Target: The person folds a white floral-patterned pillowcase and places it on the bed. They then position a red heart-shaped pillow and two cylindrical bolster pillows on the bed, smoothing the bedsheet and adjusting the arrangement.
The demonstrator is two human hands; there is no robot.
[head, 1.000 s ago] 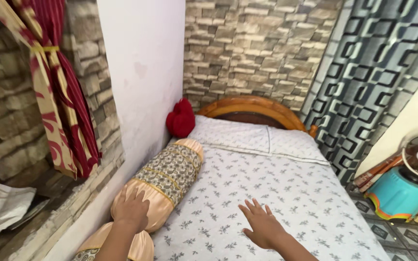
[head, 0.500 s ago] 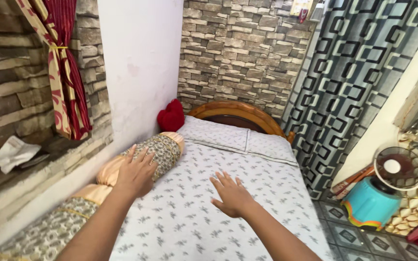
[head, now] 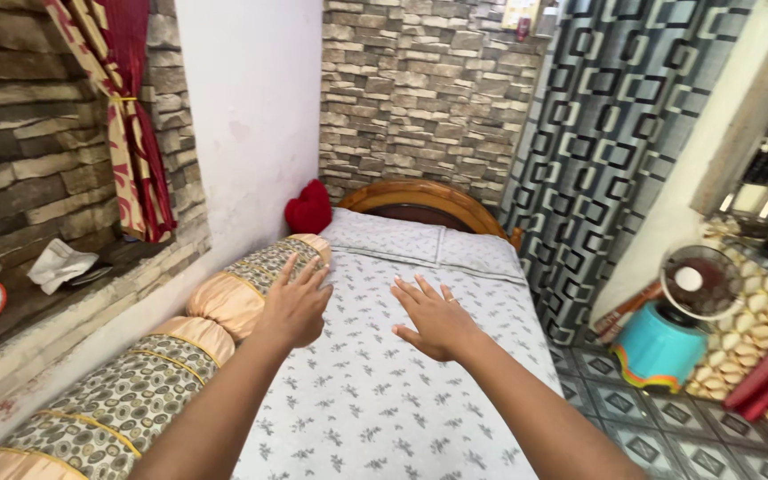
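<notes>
Both hands, left hand (head: 295, 307) and right hand (head: 437, 318), stretch forward, fingers spread, over the bedsheet (head: 375, 400).

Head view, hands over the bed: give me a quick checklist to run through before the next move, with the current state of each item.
1. Left hand empty, fingers spread: ok.
2. Right hand empty, fingers spread: ok.
3. Left hand by the bolster pillow; touching it: cannot tell.
4. Bed sheet lying flat under the hands: ok.
5. Right hand pressing on the sheet: cannot tell.
6. Second bolster lined up along the wall: ok.
</notes>
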